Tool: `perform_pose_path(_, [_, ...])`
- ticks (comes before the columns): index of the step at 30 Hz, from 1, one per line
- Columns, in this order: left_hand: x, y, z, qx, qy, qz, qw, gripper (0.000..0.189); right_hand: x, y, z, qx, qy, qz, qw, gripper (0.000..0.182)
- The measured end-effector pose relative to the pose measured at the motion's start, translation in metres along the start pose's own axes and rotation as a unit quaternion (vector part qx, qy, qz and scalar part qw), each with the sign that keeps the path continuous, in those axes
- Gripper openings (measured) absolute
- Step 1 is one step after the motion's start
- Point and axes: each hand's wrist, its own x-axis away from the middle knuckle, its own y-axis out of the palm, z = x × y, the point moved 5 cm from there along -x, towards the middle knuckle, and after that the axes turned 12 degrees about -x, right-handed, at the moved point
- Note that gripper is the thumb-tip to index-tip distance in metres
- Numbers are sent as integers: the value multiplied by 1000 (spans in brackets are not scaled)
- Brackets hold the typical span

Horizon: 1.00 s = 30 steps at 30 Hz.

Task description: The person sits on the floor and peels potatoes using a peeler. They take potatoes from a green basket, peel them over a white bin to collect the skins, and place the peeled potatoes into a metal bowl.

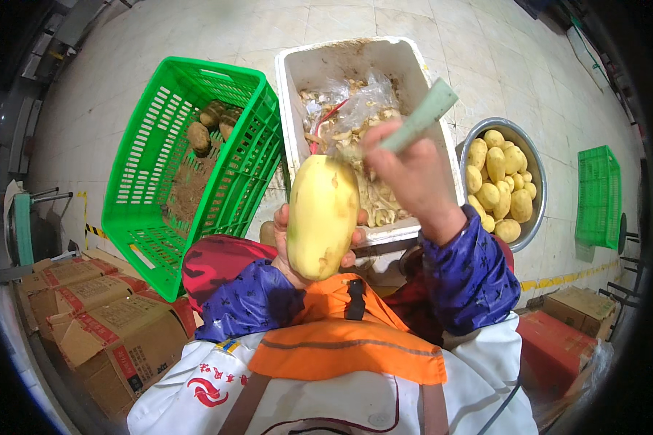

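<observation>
A large, long potato (324,217), pale yellow and mostly peeled, rests in my left hand (287,261), whose fingers wrap around it from below. Brown spots mark its lower end and upper right side. My right hand (411,174), blurred, grips a tool with a pale green handle (422,115), apparently a peeler. The tool's working end is at the potato's top edge, too blurred to make out. Under both hands stands a white foam box (353,48) holding potato peelings (381,198), a clear plastic bag (367,103) and a red strip.
Left of the box, a green plastic crate (141,163) holds a few unpeeled potatoes (198,137) and dirt. On the right, a metal basin (538,217) is filled with peeled potatoes (501,196). Cardboard boxes (114,331) lie lower left; another green crate (598,198) stands far right.
</observation>
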Motion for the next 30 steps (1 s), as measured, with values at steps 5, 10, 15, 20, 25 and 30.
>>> perform_pose_path(5, [3,21,-6,-89,-9,-38,995,88,-6,-10,28,360,-95,58,926,14])
perform_pose_path(10, [-7,19,22,-199,149,85,965,85,2,-22,33,68,136,156,976,22])
perform_pose_path(15, [-7,11,31,-157,118,74,978,83,5,-8,10,-76,50,106,990,18])
perform_pose_path(20, [-6,-2,3,-128,48,93,986,76,3,9,-12,28,-69,18,997,16])
perform_pose_path(25, [-1,20,-8,-41,-10,-52,998,85,-11,-34,21,103,9,141,985,18])
perform_pose_path(30, [1,13,3,18,-10,-49,999,85,7,4,-4,-184,38,-10,982,20])
